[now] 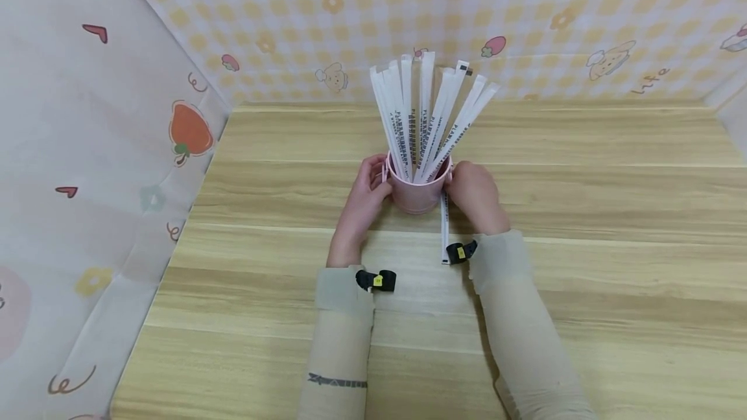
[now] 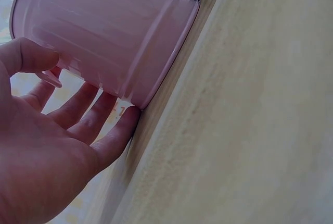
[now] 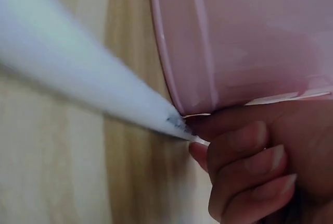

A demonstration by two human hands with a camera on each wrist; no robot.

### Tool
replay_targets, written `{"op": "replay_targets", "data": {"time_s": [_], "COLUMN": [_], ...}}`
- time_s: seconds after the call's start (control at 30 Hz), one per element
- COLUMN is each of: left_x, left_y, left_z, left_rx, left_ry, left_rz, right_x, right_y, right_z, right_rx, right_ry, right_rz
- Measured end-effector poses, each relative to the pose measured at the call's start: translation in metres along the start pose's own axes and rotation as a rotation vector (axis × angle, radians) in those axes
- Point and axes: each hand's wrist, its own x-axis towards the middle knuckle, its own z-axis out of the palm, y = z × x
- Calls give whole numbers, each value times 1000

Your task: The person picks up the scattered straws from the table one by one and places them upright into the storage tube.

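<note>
A small pink bucket (image 1: pixel 417 196) stands upright near the back of the table, with several white paper-wrapped straws (image 1: pixel 434 122) fanned out above its rim. Its left side is held by my left hand (image 1: pixel 364 203), thumb in front and fingers spread around behind, as the left wrist view shows at the bucket wall (image 2: pixel 109 31). Close against the bucket's right side, my right hand (image 1: pixel 475 193) pinches a single paper-wrapped straw (image 1: pixel 445 229). In the right wrist view this wrapped straw (image 3: pixel 99 78) runs from the fingertips toward the camera, low beside the bucket's base.
The wood-grain table (image 1: pixel 262 316) extends to both sides and toward me. Behind the bucket rises a yellow checked wall covering (image 1: pixel 350 24). A pale printed wall covering (image 1: pixel 117 148) borders the left edge. Black straps (image 1: pixel 376 280) circle both wrists.
</note>
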Motion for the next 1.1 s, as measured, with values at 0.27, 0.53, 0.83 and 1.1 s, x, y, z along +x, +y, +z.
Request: {"op": "replay_targets", "data": {"time_s": [0.27,0.53,0.83,1.1], "left_x": [1,0,-1,-1], "left_y": [-1,-2,-2,-1], "left_z": [0,0,0,1], "left_rx": [-25,-7,-3,-13], "left_ry": [5,14,15,5], "left_rz": [9,19,-2,6], "right_x": [0,-3,-12,-32], "right_y": [3,13,20,10], "right_z": [-4,-12,-48,-80], "right_rx": [22,110,188,310], "right_ry": [-83,-77,98,409], "right_rz": [42,81,57,-1]}}
